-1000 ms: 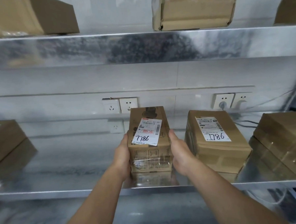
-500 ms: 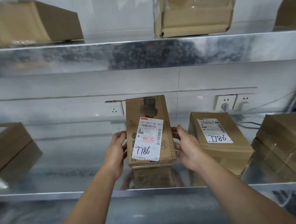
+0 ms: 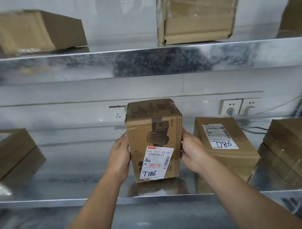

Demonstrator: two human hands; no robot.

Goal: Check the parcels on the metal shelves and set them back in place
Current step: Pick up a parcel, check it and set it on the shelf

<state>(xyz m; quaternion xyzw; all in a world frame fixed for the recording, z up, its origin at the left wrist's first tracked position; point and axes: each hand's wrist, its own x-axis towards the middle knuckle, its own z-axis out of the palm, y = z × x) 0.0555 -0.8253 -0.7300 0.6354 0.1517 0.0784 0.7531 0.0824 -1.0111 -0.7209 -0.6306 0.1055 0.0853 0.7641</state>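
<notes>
Left hand and right hand (both forearms outstretched) grip the parcel between them.

Even, cool light; dull glare on metal shelves; motion blur, wide-angle bending at edges.

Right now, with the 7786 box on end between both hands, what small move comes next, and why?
Probably ease the box down flat onto the middle shelf, label up. The left hand and right hand grip its sides, its label faces the camera and reads plainly, so checking looks done; the neighbouring parcel lies flat.
</notes>
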